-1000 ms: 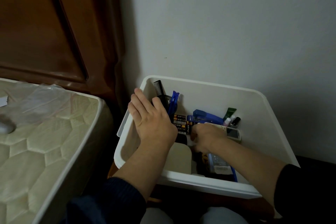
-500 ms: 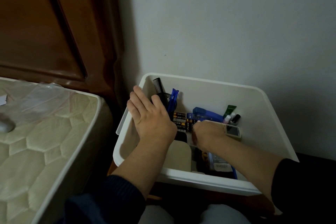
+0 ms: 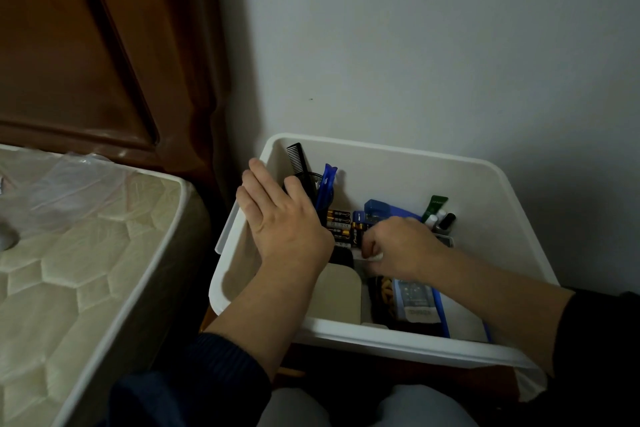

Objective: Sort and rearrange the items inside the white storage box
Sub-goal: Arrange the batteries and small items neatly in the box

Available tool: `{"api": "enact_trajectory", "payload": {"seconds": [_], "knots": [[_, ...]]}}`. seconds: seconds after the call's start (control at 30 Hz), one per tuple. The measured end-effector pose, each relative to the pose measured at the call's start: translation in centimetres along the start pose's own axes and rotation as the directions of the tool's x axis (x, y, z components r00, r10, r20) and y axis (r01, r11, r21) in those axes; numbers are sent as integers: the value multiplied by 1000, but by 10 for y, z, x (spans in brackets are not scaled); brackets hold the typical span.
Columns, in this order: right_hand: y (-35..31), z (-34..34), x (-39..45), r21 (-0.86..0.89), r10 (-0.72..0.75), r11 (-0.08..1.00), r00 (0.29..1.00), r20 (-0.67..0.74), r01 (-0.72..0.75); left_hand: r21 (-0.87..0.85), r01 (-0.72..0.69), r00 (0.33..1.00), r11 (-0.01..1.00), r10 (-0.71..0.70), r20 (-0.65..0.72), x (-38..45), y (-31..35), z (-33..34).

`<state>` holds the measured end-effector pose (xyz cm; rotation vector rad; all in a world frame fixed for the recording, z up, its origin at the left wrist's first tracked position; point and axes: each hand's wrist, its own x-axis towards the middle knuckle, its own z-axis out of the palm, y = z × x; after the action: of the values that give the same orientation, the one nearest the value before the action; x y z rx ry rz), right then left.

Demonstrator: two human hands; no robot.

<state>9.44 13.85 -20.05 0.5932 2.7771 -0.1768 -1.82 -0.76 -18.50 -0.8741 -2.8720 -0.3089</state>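
Fingers (image 3: pixel 258 184) of the left hand (image 3: pixel 282 218) were straight and flat, held over the left side of the white storage box (image 3: pixel 398 345) and gripping nothing. Curled fingers of the right hand (image 3: pixel 398 244) pinched a small white thing (image 3: pixel 372 256) in the middle of the box. Batteries (image 3: pixel 341 222) lay between the 2 hands. Behind them were a black comb (image 3: pixel 298 161), a blue stapler (image 3: pixel 381 210) and a green tube (image 3: pixel 436 206). This box sat by the wall, beside a mattress (image 3: pixel 86 253).

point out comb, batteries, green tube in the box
comb (image 3: pixel 296 157): head view, on its toothed upper end.
batteries (image 3: pixel 338 218): head view, middle of the pack's visible part.
green tube (image 3: pixel 435 205): head view, on its flat upper end.
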Motion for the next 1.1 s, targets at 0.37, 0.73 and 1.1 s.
{"api": "enact_trajectory", "payload": {"seconds": [0.37, 0.73, 1.1], "knots": [[-13, 5, 4, -98, -1, 995, 999, 33, 4, 15, 4, 1000, 1000, -5, 13, -2, 0, -5], [29, -28, -20, 359, 233, 926, 925, -299, -118, -274, -330, 943, 903, 301, -145, -6, 6, -23], [59, -23, -35, 144, 419, 904, 767, -486, -403, -526, -351, 221, 775, 614, 758, -20, 19, -8]]}}
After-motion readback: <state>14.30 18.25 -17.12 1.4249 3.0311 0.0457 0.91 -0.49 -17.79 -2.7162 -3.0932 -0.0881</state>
